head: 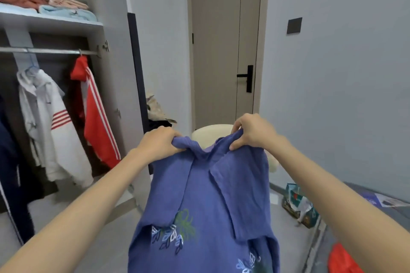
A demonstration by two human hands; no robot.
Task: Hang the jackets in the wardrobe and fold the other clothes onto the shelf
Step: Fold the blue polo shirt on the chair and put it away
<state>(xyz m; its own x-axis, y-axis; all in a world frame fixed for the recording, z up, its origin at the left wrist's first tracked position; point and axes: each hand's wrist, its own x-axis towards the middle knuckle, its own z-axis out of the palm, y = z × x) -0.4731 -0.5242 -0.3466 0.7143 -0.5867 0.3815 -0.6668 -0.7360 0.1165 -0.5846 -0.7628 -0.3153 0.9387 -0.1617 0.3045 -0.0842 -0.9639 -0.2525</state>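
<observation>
A blue-purple garment with embroidered flowers (206, 201) hangs in front of me, held up by its top edge. My left hand (159, 144) grips its left corner and my right hand (253, 132) pinches its right corner. The open wardrobe stands at the left. On its rail (51, 51) hang a white jacket with red stripes (51, 122), a red jacket with white stripes (97, 122) and a dark navy jacket (8, 162). The shelf (55, 21) above carries folded clothes (64, 4) in rust, white, pink and light blue.
A closed beige door (219, 46) with a black handle is straight ahead. A round cream stool (210, 133) stands behind the garment. A dark wardrobe door edge (135, 68) juts out. A patterned bag (299, 206) sits on the floor; red cloth (341, 259) lies bottom right.
</observation>
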